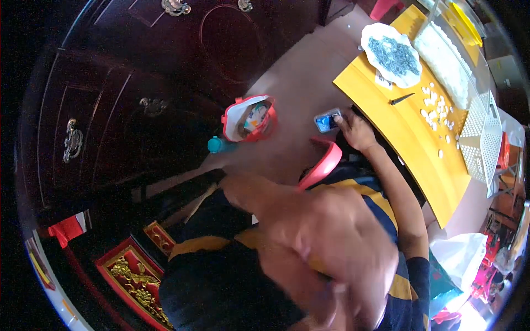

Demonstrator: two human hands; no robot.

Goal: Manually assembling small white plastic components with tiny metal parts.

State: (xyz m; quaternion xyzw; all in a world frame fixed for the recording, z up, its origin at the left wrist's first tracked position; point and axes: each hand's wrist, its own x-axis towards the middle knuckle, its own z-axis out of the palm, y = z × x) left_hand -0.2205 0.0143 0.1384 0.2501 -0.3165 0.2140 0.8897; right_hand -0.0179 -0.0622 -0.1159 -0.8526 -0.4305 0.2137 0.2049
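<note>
My right hand (356, 131) pinches the small blue-screened phone (327, 121) past the yellow tabletop (411, 140) edge, where I judge a loose grip could drop it.

Dark wooden cabinet (138, 71): glossy varnished finish, with metal drawer pulls (72, 140) of dull brass look. Left of the cabinet's base, a carved panel (132, 278), lacquered red with gilded relief. Right of the cabinet, a red plastic basket (249, 118), smooth and shiny. Farther right, the tabletop (408, 138), covered in smooth matt yellow sheet; on it a white perforated plastic tray (481, 138). Knit cloth shirt (232, 265), matt, navy with yellow stripes.
</note>
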